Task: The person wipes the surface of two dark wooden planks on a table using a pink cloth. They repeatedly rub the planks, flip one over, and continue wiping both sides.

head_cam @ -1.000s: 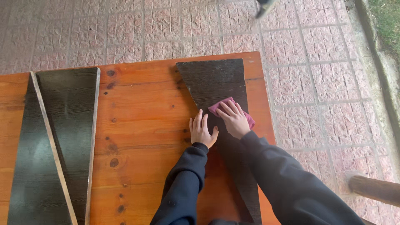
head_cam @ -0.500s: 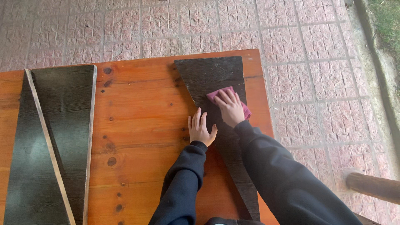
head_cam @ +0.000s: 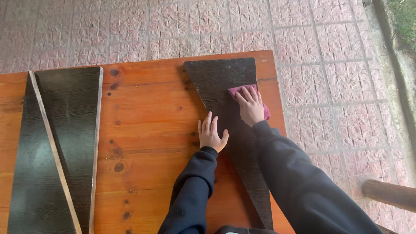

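A dark, tapering wooden board lies on the right part of an orange wooden table, its wide end far from me. My right hand presses a pink cloth flat on the board near its wide end. My left hand rests flat with fingers spread on the board's left edge, partly on the table. Both arms wear dark sleeves.
Two more dark tapering boards lie side by side on the table's left part, pale edges showing. Pink paving surrounds the table. A round wooden pole juts in at the lower right.
My right hand has slid the pink cloth away from me along the board toward its wide end. My left hand has stayed at the board's left edge.
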